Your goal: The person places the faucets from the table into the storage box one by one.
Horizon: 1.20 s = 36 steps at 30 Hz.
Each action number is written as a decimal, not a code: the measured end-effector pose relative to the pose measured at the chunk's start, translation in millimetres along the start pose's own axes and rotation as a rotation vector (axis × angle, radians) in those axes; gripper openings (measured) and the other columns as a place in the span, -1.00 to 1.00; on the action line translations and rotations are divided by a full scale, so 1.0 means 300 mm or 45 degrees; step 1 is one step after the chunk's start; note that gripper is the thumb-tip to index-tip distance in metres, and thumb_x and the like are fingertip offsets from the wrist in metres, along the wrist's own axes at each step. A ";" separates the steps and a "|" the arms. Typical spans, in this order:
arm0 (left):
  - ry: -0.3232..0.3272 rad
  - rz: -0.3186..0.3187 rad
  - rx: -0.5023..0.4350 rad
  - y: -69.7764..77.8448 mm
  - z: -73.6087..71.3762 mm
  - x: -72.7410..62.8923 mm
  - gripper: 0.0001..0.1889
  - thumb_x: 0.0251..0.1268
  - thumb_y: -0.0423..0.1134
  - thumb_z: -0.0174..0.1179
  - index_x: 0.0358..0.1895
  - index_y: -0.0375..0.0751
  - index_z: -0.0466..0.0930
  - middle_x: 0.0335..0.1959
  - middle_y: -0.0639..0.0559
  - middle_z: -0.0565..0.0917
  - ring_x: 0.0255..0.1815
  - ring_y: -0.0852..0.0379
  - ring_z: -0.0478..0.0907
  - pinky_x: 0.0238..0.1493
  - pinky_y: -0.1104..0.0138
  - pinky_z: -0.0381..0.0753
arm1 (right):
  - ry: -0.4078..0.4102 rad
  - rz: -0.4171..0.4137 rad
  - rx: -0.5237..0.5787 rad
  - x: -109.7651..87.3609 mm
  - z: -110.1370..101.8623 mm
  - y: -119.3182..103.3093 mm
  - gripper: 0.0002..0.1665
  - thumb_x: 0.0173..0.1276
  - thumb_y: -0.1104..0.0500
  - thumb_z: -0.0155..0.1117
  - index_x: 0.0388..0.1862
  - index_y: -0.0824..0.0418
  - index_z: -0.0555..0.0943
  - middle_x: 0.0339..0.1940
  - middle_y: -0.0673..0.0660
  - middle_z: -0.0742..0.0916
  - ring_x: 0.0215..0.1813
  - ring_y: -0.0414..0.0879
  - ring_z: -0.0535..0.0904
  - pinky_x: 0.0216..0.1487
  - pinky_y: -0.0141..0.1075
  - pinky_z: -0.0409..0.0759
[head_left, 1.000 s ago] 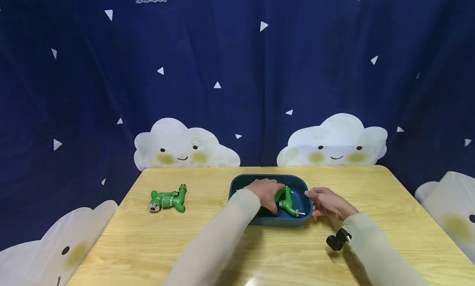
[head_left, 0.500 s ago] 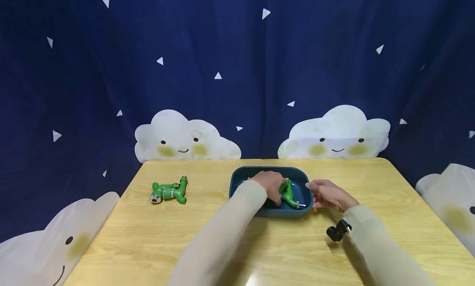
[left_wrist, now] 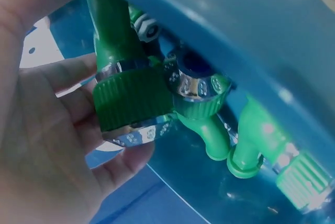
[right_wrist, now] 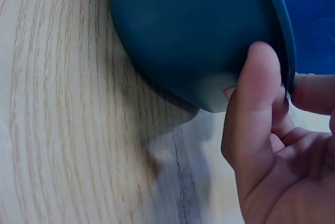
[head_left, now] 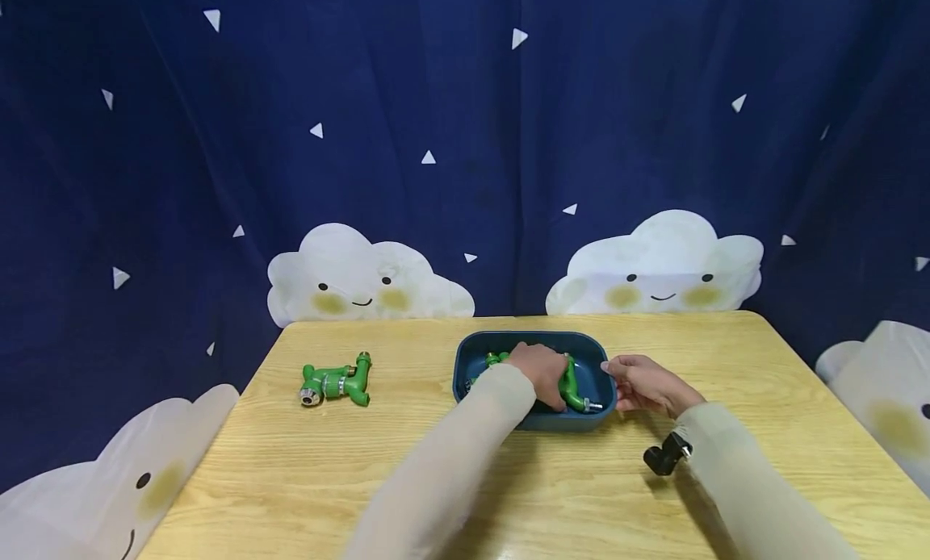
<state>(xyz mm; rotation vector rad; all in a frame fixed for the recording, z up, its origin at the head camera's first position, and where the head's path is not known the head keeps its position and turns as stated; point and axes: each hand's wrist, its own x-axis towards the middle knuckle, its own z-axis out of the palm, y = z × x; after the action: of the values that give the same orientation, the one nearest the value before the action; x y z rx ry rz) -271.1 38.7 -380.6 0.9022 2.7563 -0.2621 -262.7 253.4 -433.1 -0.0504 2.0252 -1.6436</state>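
A dark blue plastic tub (head_left: 523, 335) stands on the table with several green taps inside. My left hand (head_left: 541, 372) reaches into it from above. In the left wrist view its fingers curl round a green tap (left_wrist: 132, 96) with a ribbed collar and a silver ring. More taps, one chrome-ringed tap (left_wrist: 201, 90) and another green tap (left_wrist: 261, 135), lie beside it. A curved green spout (head_left: 573, 389) shows right of that hand. My right hand (head_left: 647, 385) pinches the tub's right rim between thumb and fingers. The left hand hides part of the contents.
Apart from the tub, a green tap with silver fittings (head_left: 336, 382) lies on the left of the wooden table (head_left: 312, 479). A dark blue curtain (head_left: 392, 108) with white clouds hangs behind the table. A black device (head_left: 667, 453) is strapped at the right wrist.
Inside the tub my left hand has shifted slightly right, uncovering green taps at its left side. My right hand stays at the rim. The head view has tilted a little.
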 end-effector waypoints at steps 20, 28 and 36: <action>-0.012 -0.003 -0.105 0.009 0.026 -0.013 -0.84 0.21 -0.08 0.34 -0.40 0.06 0.53 -0.38 0.19 0.56 -0.36 0.19 0.44 -0.31 0.34 0.48 | 0.068 -0.004 -0.033 -0.003 0.013 0.025 -0.68 0.62 0.07 -0.11 -0.33 0.22 0.41 -0.58 -0.03 0.55 -0.54 -0.24 0.55 -0.42 -0.39 0.66; -0.012 -0.018 -0.178 0.014 0.009 -0.027 -0.91 0.26 -0.22 0.32 -0.23 0.05 0.62 -0.29 0.17 0.62 -0.33 0.19 0.46 -0.30 0.37 0.47 | 0.068 0.010 -0.039 -0.007 -0.001 0.015 -0.67 0.62 0.06 -0.09 -0.33 0.22 0.40 -0.56 -0.03 0.58 -0.53 -0.24 0.57 -0.41 -0.38 0.67; 0.010 -0.007 -0.187 0.001 0.018 -0.023 -0.90 0.27 -0.23 0.32 -0.20 0.05 0.63 -0.26 0.15 0.66 -0.32 0.19 0.48 -0.27 0.36 0.51 | 0.066 0.009 -0.034 -0.001 0.011 0.010 -0.69 0.62 0.06 -0.09 -0.31 0.22 0.40 -0.54 -0.02 0.59 -0.52 -0.24 0.58 -0.41 -0.39 0.67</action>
<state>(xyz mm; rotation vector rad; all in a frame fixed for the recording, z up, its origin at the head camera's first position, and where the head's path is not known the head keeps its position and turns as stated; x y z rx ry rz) -264.6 33.6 -384.0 0.8599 2.7426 -0.0560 -260.1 251.4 -436.2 -0.0099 2.0837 -1.6299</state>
